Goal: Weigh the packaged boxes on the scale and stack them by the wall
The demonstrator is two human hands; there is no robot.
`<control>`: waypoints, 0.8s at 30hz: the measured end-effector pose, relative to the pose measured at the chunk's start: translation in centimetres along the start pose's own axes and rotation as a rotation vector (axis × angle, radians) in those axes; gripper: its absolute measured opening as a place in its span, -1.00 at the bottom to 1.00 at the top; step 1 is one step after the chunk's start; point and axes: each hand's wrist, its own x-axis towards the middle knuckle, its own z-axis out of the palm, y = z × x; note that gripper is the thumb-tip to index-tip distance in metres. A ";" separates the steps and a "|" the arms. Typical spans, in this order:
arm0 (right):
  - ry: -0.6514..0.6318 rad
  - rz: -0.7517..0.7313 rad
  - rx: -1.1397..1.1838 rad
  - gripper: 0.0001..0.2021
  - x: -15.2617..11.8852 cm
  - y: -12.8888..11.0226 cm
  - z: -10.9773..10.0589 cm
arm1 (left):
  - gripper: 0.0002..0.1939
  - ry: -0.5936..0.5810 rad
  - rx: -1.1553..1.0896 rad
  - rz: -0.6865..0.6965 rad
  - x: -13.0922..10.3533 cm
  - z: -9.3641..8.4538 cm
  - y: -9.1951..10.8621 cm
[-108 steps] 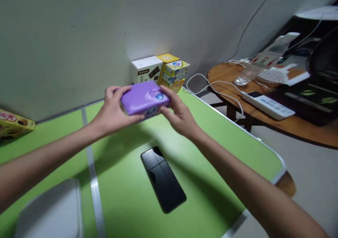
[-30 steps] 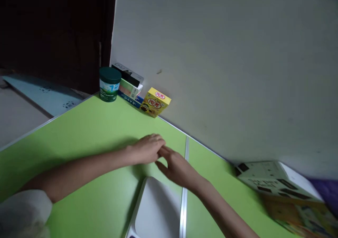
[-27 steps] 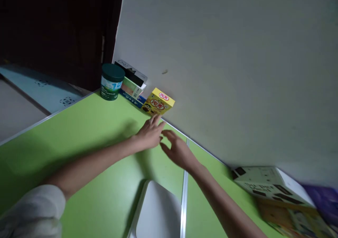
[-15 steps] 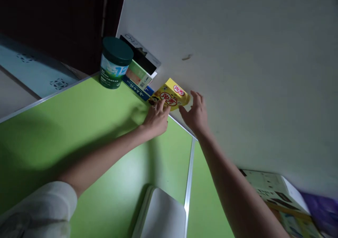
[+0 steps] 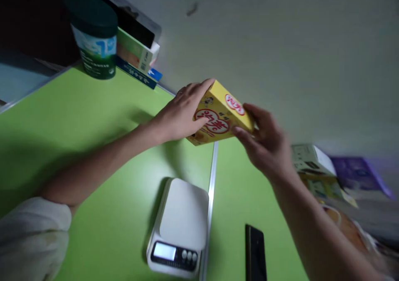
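Both my hands hold a yellow box (image 5: 220,110) with red and white lettering, tilted above the green table. My left hand (image 5: 183,110) grips its left end, thumb on the front face and fingers over the back edge. At the right end, my right hand (image 5: 264,137) pinches the box between thumb and fingers. Below it on the table lies a white kitchen scale (image 5: 183,214) with a lit display and nothing on its plate.
A dark green lidded tub (image 5: 96,44) stands at the back left beside stacked boxes (image 5: 134,50). A black phone (image 5: 255,252) lies at the lower right. Further right are a pale box (image 5: 311,158) and a purple package (image 5: 358,173). A wall rises behind the table.
The yellow box has come up off the table by the wall and nearer to me. My right hand, earlier apart from it, has closed on it. The view has shifted, showing the scale's display and the phone.
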 end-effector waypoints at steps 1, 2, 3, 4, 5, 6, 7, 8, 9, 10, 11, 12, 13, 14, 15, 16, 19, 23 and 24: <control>-0.009 0.006 0.002 -0.55 -1.9 -1.0 -1.5 | -0.31 -0.069 -0.050 0.007 -0.8 0.0 1.2; -0.024 0.008 -0.011 -0.55 -3.7 -2.0 -3.0 | -0.30 -0.134 -0.092 0.007 -1.7 -0.1 2.4; -0.048 0.002 -0.034 -0.55 -5.3 -3.0 -4.2 | -0.28 -0.193 -0.121 0.000 -2.7 -0.2 3.7; -0.077 -0.013 -0.062 -0.54 -6.8 -3.9 -5.2 | -0.27 -0.246 -0.135 -0.009 -3.8 -0.3 4.9; -0.105 -0.037 -0.089 -0.54 -8.1 -4.7 -6.0 | -0.26 -0.290 -0.136 -0.018 -4.9 -0.4 6.0; -0.132 -0.071 -0.109 -0.53 -9.2 -5.3 -6.5 | -0.25 -0.325 -0.124 -0.026 -6.0 -0.4 7.0; -0.154 -0.109 -0.122 -0.53 -10.2 -5.8 -6.8 | -0.25 -0.348 -0.101 -0.030 -7.1 -0.5 7.8; -0.168 -0.146 -0.129 -0.52 -11.1 -6.2 -6.9 | -0.26 -0.359 -0.067 -0.030 -8.1 -0.5 8.4; -0.172 -0.178 -0.131 -0.52 -11.9 -6.5 -6.8 | -0.28 -0.359 -0.024 -0.026 -9.1 -0.5 8.8; -0.174 -0.200 -0.127 -0.52 -12.5 -6.6 -6.6 | -0.29 -0.354 0.023 -0.021 -9.9 -0.5 9.1; -0.176 -0.214 -0.119 -0.52 -13.1 -6.7 -6.3 | -0.31 -0.348 0.070 -0.015 -10.7 -0.5 9.3; -0.179 -0.222 -0.109 -0.52 -13.6 -6.7 -5.8 | -0.33 -0.347 0.114 -0.015 -11.4 -0.5 9.4; -0.182 -0.227 -0.096 -0.52 -14.1 -6.6 -5.4 | -0.35 -0.353 0.149 -0.022 -12.0 -0.4 9.4; -0.188 -0.232 -0.081 -0.52 -14.6 -6.5 -5.0 | -0.36 -0.364 0.175 -0.038 -12.6 -0.4 9.4; -0.193 -0.236 -0.066 -0.53 -15.1 -6.3 -4.6 | -0.36 -0.380 0.192 -0.066 -13.0 -0.4 9.3; -0.195 -0.240 -0.053 -0.52 -15.5 -6.2 -4.3 | -0.34 -0.397 0.200 -0.098 -13.5 -0.4 9.3; -0.173 -0.226 -0.027 -0.38 -16.7 -5.8 -4.5 | -0.11 -0.416 0.196 -0.152 -14.3 -0.7 8.9; -0.113 -0.141 0.030 -0.24 -18.0 -5.4 -6.4 | 0.11 -0.392 0.217 -0.090 -14.7 -2.0 8.3; -0.095 -0.116 0.048 -0.26 -18.4 -5.3 -6.9 | 0.11 -0.382 0.231 -0.080 -14.8 -2.5 8.1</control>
